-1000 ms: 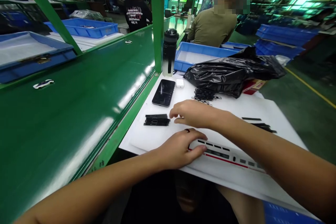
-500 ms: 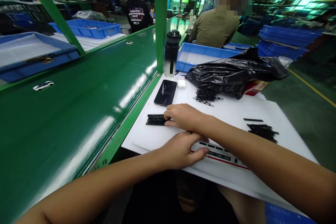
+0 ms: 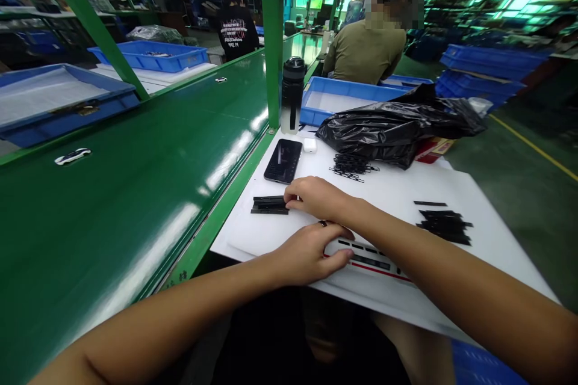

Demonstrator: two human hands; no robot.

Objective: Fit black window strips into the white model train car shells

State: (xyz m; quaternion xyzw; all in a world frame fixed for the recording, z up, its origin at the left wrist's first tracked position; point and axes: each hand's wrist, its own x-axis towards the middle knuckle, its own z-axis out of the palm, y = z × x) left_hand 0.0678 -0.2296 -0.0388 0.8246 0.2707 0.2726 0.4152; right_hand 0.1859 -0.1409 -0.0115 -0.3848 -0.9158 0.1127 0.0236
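A white toy train car body (image 3: 368, 257) with black windows and a red stripe lies near the table's front edge. My left hand (image 3: 318, 249) is closed around its left end, the thumb on the near side; a ring shows on one finger. My right hand (image 3: 313, 197) reaches across above it, fingers curled and pinched at the right end of a small stack of black plastic strips (image 3: 268, 204). What sits between those fingertips is hidden. My right forearm covers the right end of the train car.
Behind the hands are a phone (image 3: 283, 160), a white earbud case (image 3: 310, 145), a bottle (image 3: 292, 96), black clip-like frames (image 3: 350, 166) and a black plastic bag (image 3: 392, 126). More black strips (image 3: 445, 225) lie right. A green conveyor (image 3: 135, 192) runs left; a co-worker (image 3: 365, 48) sits ahead.
A black piece with window-like outlines on the strip stack no longer shows there. My right fingers have curled in slightly at the stack's end. My left hand keeps its hold on the train car.
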